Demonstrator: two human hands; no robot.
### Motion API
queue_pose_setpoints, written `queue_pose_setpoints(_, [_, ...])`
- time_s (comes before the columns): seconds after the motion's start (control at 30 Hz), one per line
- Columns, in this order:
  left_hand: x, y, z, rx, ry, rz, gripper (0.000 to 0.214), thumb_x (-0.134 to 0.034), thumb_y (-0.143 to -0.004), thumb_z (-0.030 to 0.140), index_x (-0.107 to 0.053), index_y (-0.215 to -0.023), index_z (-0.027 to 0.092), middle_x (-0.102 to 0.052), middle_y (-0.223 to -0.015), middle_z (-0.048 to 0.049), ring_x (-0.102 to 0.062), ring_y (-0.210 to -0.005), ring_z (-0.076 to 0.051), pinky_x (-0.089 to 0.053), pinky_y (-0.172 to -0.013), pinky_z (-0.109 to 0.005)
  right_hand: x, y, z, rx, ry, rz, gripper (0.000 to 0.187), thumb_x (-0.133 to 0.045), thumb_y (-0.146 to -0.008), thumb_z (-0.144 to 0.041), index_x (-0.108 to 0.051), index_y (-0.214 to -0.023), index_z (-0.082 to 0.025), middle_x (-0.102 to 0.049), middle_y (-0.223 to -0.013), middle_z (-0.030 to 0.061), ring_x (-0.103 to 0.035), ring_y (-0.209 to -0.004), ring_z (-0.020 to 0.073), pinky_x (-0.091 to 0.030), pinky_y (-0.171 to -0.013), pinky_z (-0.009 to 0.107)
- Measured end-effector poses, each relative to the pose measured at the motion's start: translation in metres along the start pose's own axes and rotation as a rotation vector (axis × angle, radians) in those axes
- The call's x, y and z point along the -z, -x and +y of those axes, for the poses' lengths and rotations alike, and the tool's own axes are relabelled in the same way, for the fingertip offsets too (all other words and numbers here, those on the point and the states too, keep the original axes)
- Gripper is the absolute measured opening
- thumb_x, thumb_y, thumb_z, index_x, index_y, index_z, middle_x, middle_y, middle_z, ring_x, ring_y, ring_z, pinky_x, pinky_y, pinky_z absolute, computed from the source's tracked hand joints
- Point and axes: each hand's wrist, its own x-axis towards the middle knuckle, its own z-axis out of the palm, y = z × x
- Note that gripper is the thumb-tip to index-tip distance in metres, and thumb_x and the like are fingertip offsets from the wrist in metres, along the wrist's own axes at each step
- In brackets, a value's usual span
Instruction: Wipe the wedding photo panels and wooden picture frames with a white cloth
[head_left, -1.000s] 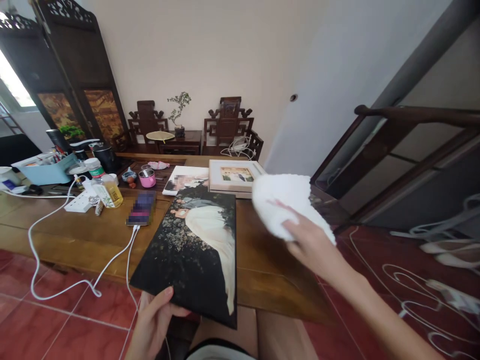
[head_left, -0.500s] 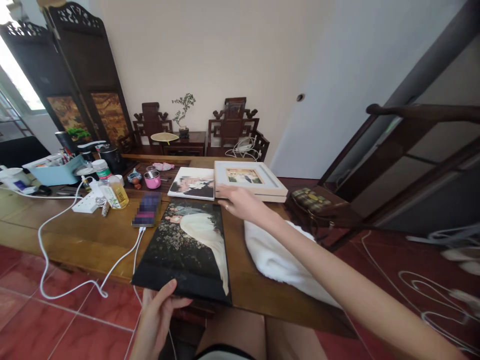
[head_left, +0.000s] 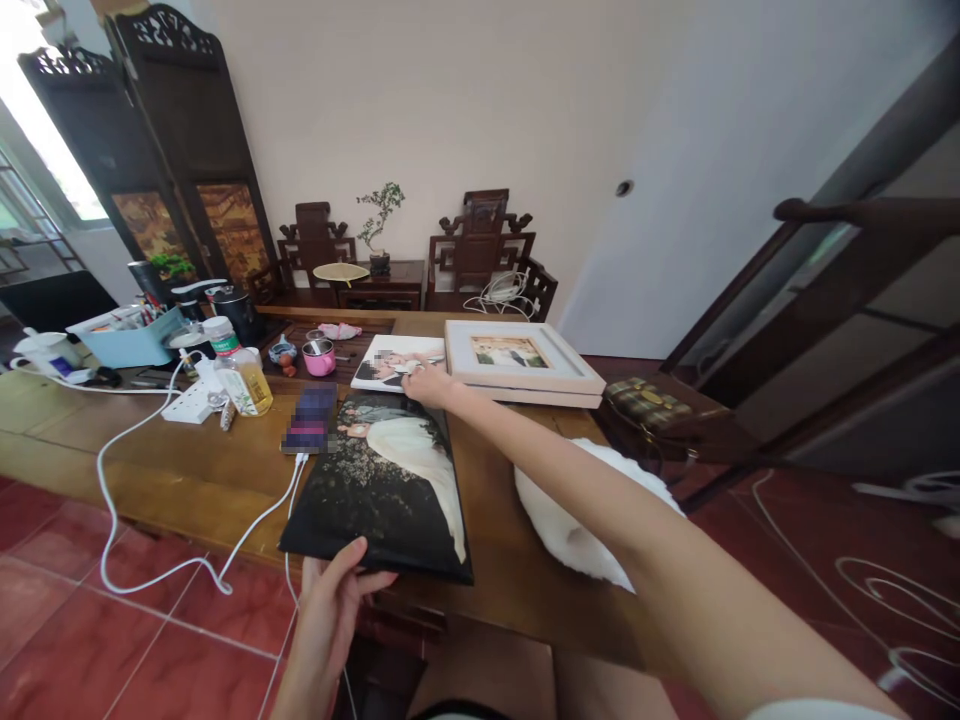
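Note:
A long dark photo canvas (head_left: 375, 490) of a figure in a white dress lies on the wooden table (head_left: 180, 470). My left hand (head_left: 334, 605) grips its near edge, thumb on top. My right hand (head_left: 427, 385) reaches across to the canvas's far edge, its fingers curled where that edge meets a smaller photo print (head_left: 394, 362); whether they grip anything is unclear. A white fluffy cloth (head_left: 577, 520) lies on the table under my right forearm, held by neither hand.
A white framed picture (head_left: 517, 360) sits beyond the canvas. A phone (head_left: 309, 420) on a white cable, a power strip (head_left: 187, 405), bottles, a pink cup (head_left: 319, 357) and a blue tray (head_left: 127, 340) crowd the table's left. A patterned bag (head_left: 649, 402) sits at the right edge.
My right hand set the white cloth down on the table, then reached forward to the canvas's far edge. My left hand kept hold of the near edge.

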Motion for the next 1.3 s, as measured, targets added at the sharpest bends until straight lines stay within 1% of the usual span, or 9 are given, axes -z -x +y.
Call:
queue_pose_setpoints(0.1, [-0.002,-0.002,0.004,0.004,0.010,-0.015,0.049,-0.073,-0.059,0.014,-0.055,-0.104,0.019,-0.067,-0.077,0.0001,-0.064,-0.062,-0.016,-0.059,-0.053,-0.032,0.002,-0.001,0.003,0.013,0.038,-0.011,0.030,-0.047,-0.082,-0.007,-0.056,-0.110,-0.008,-0.065,-0.106,0.0187,-0.056,-0.105,0.0276,-0.004,-0.103,0.059])
queue_pose_setpoints(0.27, [-0.002,0.000,0.007,-0.004,0.016,-0.010,0.053,-0.074,-0.057,0.014,-0.054,-0.106,0.018,-0.068,-0.077,-0.0004,-0.065,-0.061,-0.017,-0.059,-0.051,-0.031,0.003,-0.007,0.015,-0.018,0.108,-0.053,0.046,-0.059,-0.082,-0.028,-0.048,-0.121,-0.006,-0.050,-0.128,0.0231,-0.041,-0.121,0.0332,-0.014,-0.101,0.061])
queue_pose_setpoints(0.4, [-0.001,0.004,0.009,-0.015,0.013,0.009,0.057,-0.075,-0.055,0.015,-0.053,-0.108,0.019,-0.068,-0.076,-0.0001,-0.065,-0.060,-0.018,-0.058,-0.049,-0.031,0.001,-0.013,0.023,0.002,0.145,-0.144,0.043,-0.061,-0.081,-0.035,-0.052,-0.115,-0.010,-0.057,-0.119,0.0162,-0.046,-0.116,0.0305,-0.028,-0.098,0.057])
queue_pose_setpoints(0.57, [0.000,0.002,0.008,-0.009,0.007,-0.007,0.057,-0.075,-0.056,0.015,-0.052,-0.109,0.018,-0.069,-0.075,-0.0012,-0.066,-0.060,-0.018,-0.058,-0.051,-0.033,0.003,-0.014,0.018,0.052,0.191,-0.199,0.030,-0.053,-0.088,-0.033,-0.054,-0.113,-0.016,-0.057,-0.113,0.0073,-0.057,-0.096,0.0204,-0.048,-0.082,0.043])
queue_pose_setpoints(0.8, [-0.008,-0.018,0.014,-0.016,0.008,-0.061,0.048,-0.072,-0.062,0.015,-0.053,-0.105,0.017,-0.068,-0.080,-0.0021,-0.066,-0.063,-0.017,-0.058,-0.054,-0.030,0.020,-0.004,0.014,0.023,0.244,-0.041,0.032,-0.053,-0.088,-0.030,-0.052,-0.116,-0.013,-0.056,-0.114,0.0097,-0.057,-0.098,0.0212,-0.048,-0.083,0.042])
queue_pose_setpoints(0.97, [-0.028,-0.044,0.024,-0.003,0.023,-0.130,0.030,-0.066,-0.072,0.016,-0.055,-0.099,0.017,-0.067,-0.099,-0.0065,-0.068,-0.079,-0.018,-0.058,-0.070,-0.033,0.042,-0.002,0.031,-0.020,0.242,0.060,0.029,-0.039,-0.087,-0.004,-0.048,-0.114,-0.004,-0.062,-0.106,0.0183,-0.059,-0.098,0.0236,-0.044,-0.083,0.035])
queue_pose_setpoints(1.07, [-0.041,-0.064,0.026,-0.023,0.004,-0.153,0.022,-0.063,-0.077,0.017,-0.053,-0.097,0.018,-0.065,-0.104,-0.0080,-0.067,-0.084,-0.020,-0.057,-0.075,-0.036,0.055,-0.002,0.039,-0.040,0.241,0.087,0.028,-0.035,-0.086,-0.002,-0.048,-0.111,-0.007,-0.062,-0.104,0.0188,-0.060,-0.095,0.0245,-0.044,-0.078,0.034])
queue_pose_setpoints(1.2, [-0.058,-0.091,0.023,-0.076,-0.022,-0.144,0.022,-0.062,-0.077,0.005,-0.049,-0.091,0.017,-0.066,-0.093,-0.0053,-0.067,-0.080,-0.015,-0.055,-0.082,-0.038,0.064,0.000,0.040,-0.047,0.237,0.101,0.025,-0.034,-0.088,-0.005,-0.049,-0.108,-0.011,-0.063,-0.103,0.0168,-0.061,-0.094,0.0237,-0.044,-0.074,0.032])
queue_pose_setpoints(1.3, [-0.072,-0.110,0.019,-0.054,-0.066,-0.044,0.026,-0.061,-0.075,-0.002,-0.043,-0.080,0.016,-0.062,-0.075,-0.0005,-0.065,-0.068,-0.010,-0.055,-0.081,-0.039,0.065,0.002,0.035,-0.066,0.234,0.123,0.025,-0.034,-0.087,-0.005,-0.048,-0.108,-0.011,-0.062,-0.104,0.0165,-0.061,-0.094,0.0233,-0.044,-0.072,0.031])
